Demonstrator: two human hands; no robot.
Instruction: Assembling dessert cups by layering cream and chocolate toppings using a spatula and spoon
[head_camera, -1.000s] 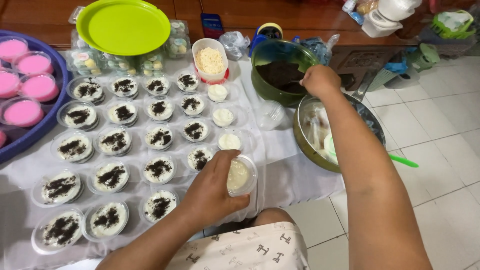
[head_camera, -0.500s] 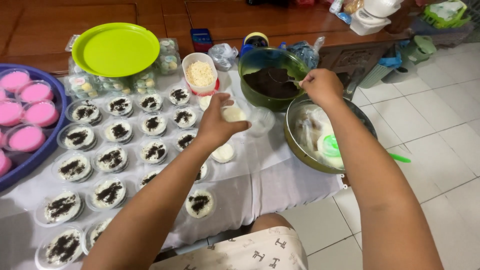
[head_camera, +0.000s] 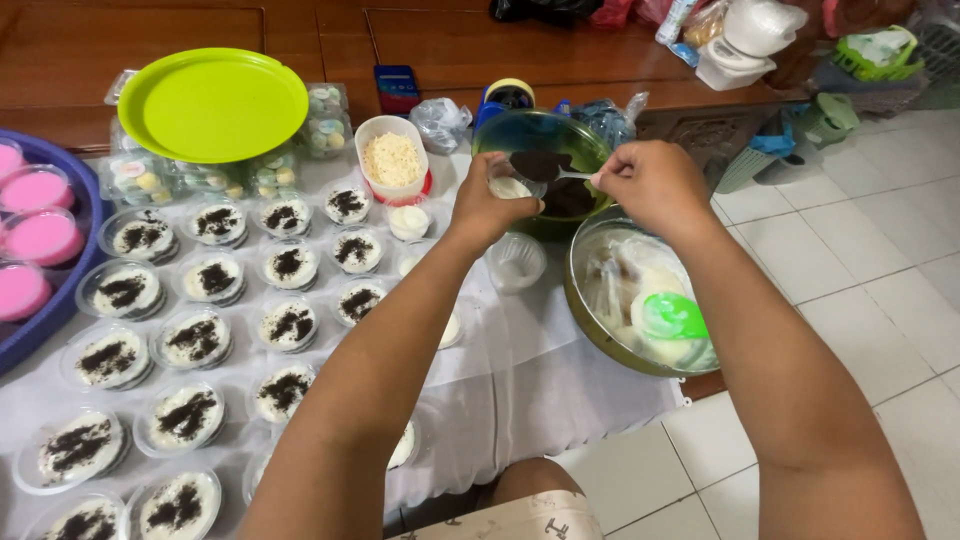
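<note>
Home setting, used for small-batch dessert preparation. White floor tiles (head_camera: 850, 260) are seen to the right of the right hand (head_camera: 655, 185); dark wooden furniture (head_camera: 300, 30) stands beyond both hands. Rows of filled dessert cups (head_camera: 200, 335) are laid on a white cloth (head_camera: 520, 370) to the left of the left hand (head_camera: 490, 205). Household clutter is piled beyond the right hand.

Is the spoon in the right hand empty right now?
No, the spoon held by the right hand carries a heap of dark crumbs above the small cup in the left hand.
</note>
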